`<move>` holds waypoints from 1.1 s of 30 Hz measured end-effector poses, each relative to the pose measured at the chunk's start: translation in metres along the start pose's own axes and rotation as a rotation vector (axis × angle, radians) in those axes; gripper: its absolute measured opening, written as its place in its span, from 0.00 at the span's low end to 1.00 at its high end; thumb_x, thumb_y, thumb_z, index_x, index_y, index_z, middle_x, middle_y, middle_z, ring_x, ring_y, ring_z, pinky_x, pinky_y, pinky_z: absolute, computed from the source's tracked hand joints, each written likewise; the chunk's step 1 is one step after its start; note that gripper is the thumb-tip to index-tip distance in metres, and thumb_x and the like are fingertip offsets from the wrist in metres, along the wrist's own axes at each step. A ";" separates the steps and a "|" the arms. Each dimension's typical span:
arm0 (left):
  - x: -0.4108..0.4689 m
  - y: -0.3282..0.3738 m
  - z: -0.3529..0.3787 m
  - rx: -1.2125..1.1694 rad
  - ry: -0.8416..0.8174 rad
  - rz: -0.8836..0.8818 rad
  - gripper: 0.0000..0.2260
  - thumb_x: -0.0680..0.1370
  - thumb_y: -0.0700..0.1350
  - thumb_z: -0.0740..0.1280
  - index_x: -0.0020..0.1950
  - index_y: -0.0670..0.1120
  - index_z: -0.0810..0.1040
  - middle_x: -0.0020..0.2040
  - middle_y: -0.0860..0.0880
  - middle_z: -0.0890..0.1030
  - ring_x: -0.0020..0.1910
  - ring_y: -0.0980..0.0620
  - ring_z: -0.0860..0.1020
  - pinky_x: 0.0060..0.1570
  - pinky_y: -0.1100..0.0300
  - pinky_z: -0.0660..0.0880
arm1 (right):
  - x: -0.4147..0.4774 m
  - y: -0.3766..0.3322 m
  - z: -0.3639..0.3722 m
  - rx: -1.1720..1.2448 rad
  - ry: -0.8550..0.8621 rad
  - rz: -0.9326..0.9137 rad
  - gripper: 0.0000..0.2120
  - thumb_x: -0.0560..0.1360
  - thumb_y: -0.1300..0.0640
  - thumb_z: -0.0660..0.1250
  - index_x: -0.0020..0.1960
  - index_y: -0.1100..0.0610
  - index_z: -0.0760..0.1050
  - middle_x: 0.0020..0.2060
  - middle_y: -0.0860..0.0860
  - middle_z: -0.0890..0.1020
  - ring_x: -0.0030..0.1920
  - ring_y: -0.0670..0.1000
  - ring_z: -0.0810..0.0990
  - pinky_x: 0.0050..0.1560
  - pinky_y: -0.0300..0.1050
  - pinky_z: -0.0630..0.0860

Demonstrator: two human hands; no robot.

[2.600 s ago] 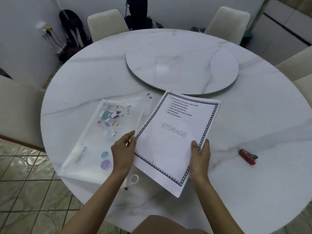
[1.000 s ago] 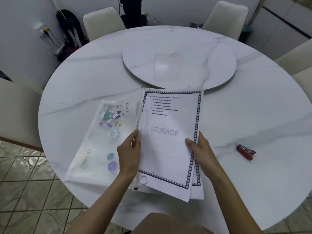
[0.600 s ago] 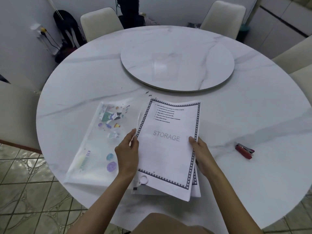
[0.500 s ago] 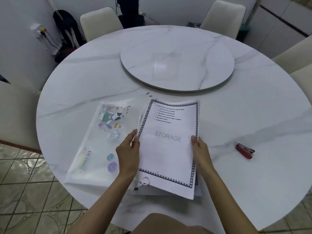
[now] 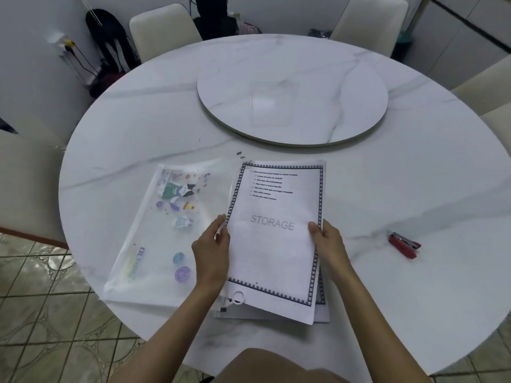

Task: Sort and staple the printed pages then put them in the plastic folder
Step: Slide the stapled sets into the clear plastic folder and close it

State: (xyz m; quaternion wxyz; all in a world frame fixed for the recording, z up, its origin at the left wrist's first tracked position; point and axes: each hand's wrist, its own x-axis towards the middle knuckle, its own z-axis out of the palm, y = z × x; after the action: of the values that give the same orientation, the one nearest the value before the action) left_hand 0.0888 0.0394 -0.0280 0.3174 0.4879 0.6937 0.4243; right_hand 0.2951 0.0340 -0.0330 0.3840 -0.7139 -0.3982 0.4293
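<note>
Printed pages, less tilted than earlier, over plastic folder

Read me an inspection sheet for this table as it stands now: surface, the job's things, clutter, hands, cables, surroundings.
Surface: round white marble table with a turntable in its middle.
Job's things: printed pages, top sheet reading STORAGE, overlapping the right edge of the plastic folder; red stapler lies apart on the right.
Clutter: small dark bits just beyond the pages, too small to identify.
Hands: left hand grips the pages' left edge; right hand grips the right edge, thumb on top.
Cables: black cables hang from a wall socket, far left.
Surroundings: cream chairs, black backpack, tiled floor.
</note>
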 end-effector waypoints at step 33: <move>-0.003 0.002 0.001 -0.010 0.039 0.010 0.14 0.78 0.37 0.62 0.63 0.42 0.76 0.56 0.52 0.80 0.50 0.65 0.76 0.47 0.85 0.63 | 0.020 -0.018 -0.023 -0.041 -0.089 -0.118 0.15 0.80 0.54 0.59 0.44 0.67 0.70 0.36 0.54 0.75 0.37 0.51 0.72 0.40 0.44 0.68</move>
State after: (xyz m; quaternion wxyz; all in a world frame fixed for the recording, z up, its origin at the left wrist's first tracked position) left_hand 0.0916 0.0366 -0.0268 0.3040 0.4814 0.6951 0.4388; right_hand 0.3183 0.0541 -0.0155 0.3758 -0.6772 -0.4648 0.4292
